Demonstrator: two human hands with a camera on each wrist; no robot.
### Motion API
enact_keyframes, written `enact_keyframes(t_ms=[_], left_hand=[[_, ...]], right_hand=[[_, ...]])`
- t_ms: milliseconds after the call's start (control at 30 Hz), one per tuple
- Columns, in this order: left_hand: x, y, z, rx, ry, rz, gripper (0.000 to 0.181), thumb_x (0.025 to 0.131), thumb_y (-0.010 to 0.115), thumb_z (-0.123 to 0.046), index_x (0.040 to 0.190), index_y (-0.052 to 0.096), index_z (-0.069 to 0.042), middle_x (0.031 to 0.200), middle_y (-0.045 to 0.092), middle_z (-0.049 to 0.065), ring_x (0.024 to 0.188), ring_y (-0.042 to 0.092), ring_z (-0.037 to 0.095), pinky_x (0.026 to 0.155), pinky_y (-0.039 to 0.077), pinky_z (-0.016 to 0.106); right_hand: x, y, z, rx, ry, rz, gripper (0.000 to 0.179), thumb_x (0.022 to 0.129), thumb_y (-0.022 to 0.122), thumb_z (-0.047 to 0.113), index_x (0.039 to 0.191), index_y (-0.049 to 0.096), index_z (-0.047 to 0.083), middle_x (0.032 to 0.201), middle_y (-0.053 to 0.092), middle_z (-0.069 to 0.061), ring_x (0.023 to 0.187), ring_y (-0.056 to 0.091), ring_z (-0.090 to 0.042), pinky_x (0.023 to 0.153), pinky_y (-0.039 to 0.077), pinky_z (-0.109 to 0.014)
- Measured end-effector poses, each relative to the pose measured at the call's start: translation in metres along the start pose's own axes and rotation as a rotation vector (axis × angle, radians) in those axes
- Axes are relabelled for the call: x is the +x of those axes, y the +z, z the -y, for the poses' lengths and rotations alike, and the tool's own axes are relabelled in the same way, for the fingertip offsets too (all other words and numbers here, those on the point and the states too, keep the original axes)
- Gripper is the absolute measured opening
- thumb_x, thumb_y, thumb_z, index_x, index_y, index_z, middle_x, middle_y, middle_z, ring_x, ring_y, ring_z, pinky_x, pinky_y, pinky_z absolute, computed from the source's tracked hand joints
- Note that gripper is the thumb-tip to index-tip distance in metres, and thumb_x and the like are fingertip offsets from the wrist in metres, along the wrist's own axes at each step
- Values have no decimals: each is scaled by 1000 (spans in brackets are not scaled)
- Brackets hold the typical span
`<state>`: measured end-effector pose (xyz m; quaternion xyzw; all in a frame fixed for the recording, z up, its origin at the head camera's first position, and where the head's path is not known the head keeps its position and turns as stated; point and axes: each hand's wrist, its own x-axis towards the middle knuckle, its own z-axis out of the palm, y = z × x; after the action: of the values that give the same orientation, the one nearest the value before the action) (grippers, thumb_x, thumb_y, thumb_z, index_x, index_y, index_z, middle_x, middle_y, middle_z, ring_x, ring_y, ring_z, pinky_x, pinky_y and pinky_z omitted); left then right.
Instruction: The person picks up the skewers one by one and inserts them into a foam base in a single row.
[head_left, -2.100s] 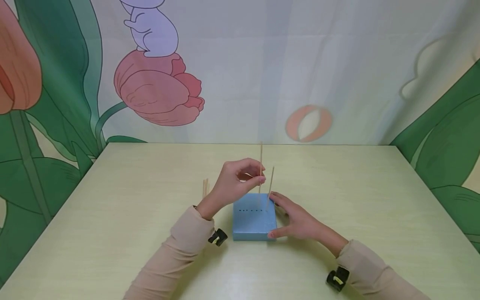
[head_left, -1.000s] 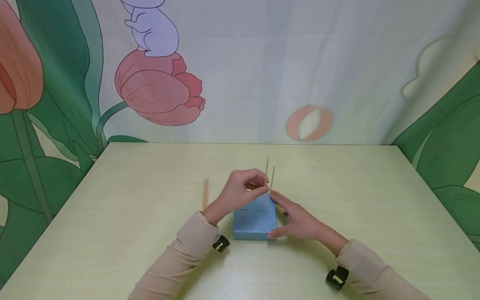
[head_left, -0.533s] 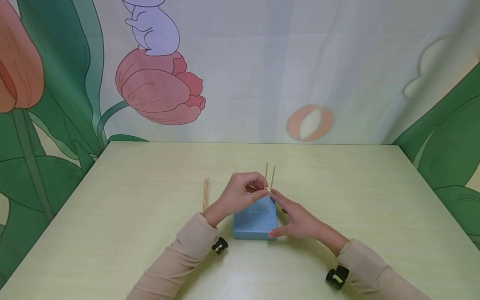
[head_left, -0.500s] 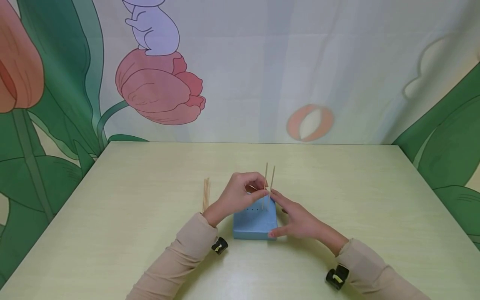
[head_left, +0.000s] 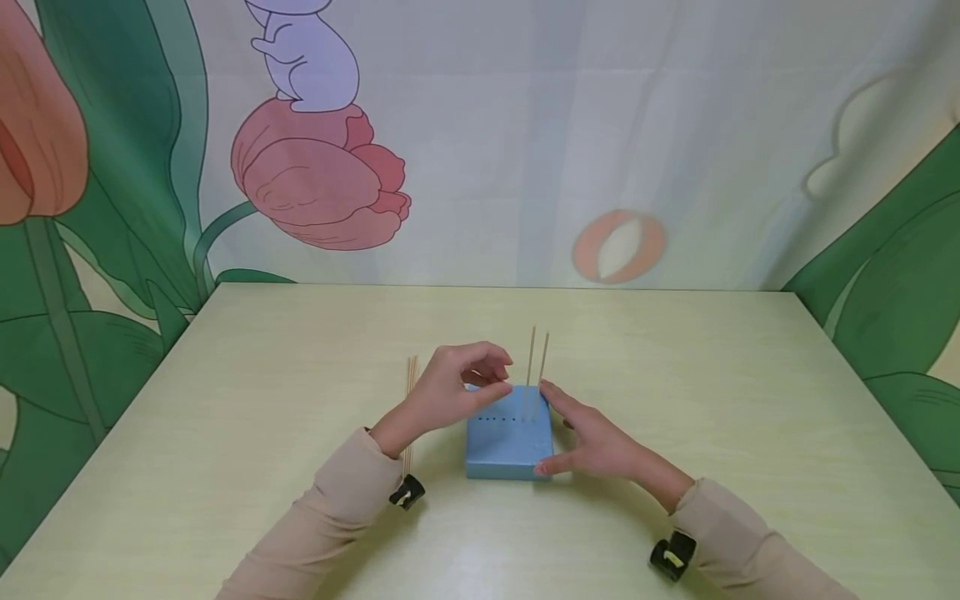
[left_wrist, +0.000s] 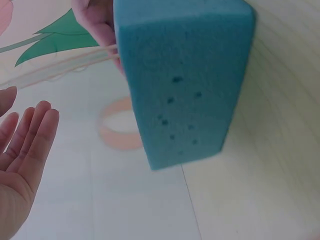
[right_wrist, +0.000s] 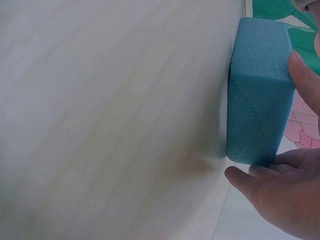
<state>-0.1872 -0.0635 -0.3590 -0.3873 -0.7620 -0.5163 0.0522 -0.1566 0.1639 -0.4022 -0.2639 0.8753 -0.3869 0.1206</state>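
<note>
A blue foam block [head_left: 506,446] with a row of small holes sits mid-table. Two thin wooden sticks [head_left: 531,354] stand side by side in its right part, leaning slightly. My left hand [head_left: 457,387] hovers over the block's left side, fingers loosely bent, thumb apart, holding nothing. In the left wrist view the left hand [left_wrist: 22,165] is clear of the block [left_wrist: 185,55]. My right hand [head_left: 600,437] holds the block at its right edge, thumb at the front corner and fingers at the back. The right wrist view shows the block [right_wrist: 260,95] between thumb and fingers.
Several more thin sticks [head_left: 411,375] lie together on the pale wooden table [head_left: 675,358], left of the block and partly behind my left forearm. A printed curtain [head_left: 465,125] hangs behind the table's far edge.
My left hand lowered a stick into the block beside the standing one, then let go and moved left. The right hand has stayed on the block.
</note>
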Motion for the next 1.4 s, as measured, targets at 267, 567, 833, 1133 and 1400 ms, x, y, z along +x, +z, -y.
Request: enact_keyframes(t_ms=[267,567,833,1133,1400], left_hand=[[-21,-22,5,48,-85,37,23,78,70,-1,99,62,-2,82,62,4,74,62,12,69,52,26],[-41,-46,18,88,-252,50,28,80,70,-9,106,60,-4,85,61,2,79,60,15,72,51,29],[-54,-65,34,137,-299,22,33,78,71,-7,108,59,-2,82,60,1,76,58,15,70,51,32],[-61,-83,57,215,-336,45,42,75,74,-8,112,56,-1,82,58,12,72,56,16,64,50,31],[-62,-99,73,325,-445,180,64,74,76,-26,127,48,-2,102,54,16,90,51,29,74,44,39]], right_hand=[[-1,0,3,-12,34,-9,105,67,81,26,143,15,-4,147,18,-20,132,22,-35,100,31,-49],[0,0,3,-46,45,-8,105,67,81,28,143,15,-3,147,17,-20,134,18,-35,105,22,-49],[0,-1,5,-43,56,-10,105,66,82,28,143,16,-3,147,18,-20,134,18,-35,105,22,-49],[0,0,3,-42,64,-8,106,66,82,29,143,17,-2,147,18,-19,134,18,-34,105,22,-48],[-1,0,2,-43,70,-3,106,66,81,31,144,16,0,148,17,-18,135,17,-33,106,20,-48]])
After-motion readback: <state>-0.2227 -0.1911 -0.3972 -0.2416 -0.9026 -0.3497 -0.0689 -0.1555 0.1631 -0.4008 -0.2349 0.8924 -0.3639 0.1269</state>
